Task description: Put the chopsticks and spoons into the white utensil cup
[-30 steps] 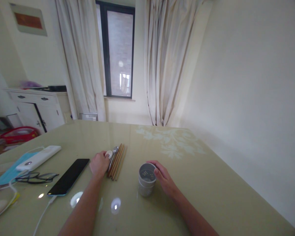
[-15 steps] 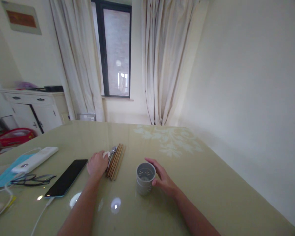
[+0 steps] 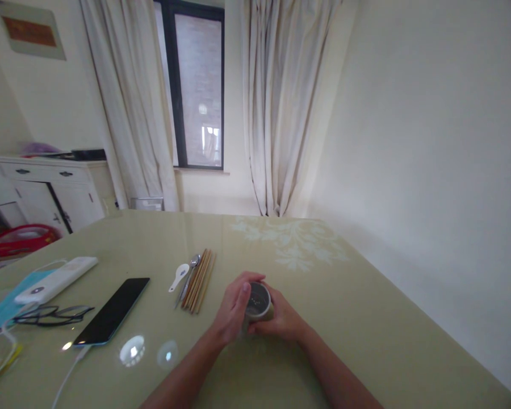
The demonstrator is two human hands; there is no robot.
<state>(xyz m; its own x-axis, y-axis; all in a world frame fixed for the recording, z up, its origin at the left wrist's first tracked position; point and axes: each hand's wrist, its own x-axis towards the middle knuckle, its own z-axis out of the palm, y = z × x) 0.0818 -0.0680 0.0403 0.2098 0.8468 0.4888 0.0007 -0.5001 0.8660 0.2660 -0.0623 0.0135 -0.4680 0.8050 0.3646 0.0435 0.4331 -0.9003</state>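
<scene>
Touching L hand (image 3: 233,305) & R hand (image 3: 284,316), gray cup (image 3: 258,301) sits btwn.

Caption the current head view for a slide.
Left hand and right hand around a grey cup; chopsticks, white spoon and metal spoon on the table.

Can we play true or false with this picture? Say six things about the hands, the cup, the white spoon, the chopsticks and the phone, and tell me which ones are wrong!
1. The left hand and the right hand are around the gray cup. True.
2. The wooden chopsticks stand in the gray cup. False: they lie on the table.
3. The white spoon lies left of the wooden chopsticks. True.
4. The left hand holds the white spoon. False: the white spoon lies on the table.
5. The phone has a white cable at its near end. True.
6. The phone lies right of the gray cup. False: it lies to the left.
</scene>
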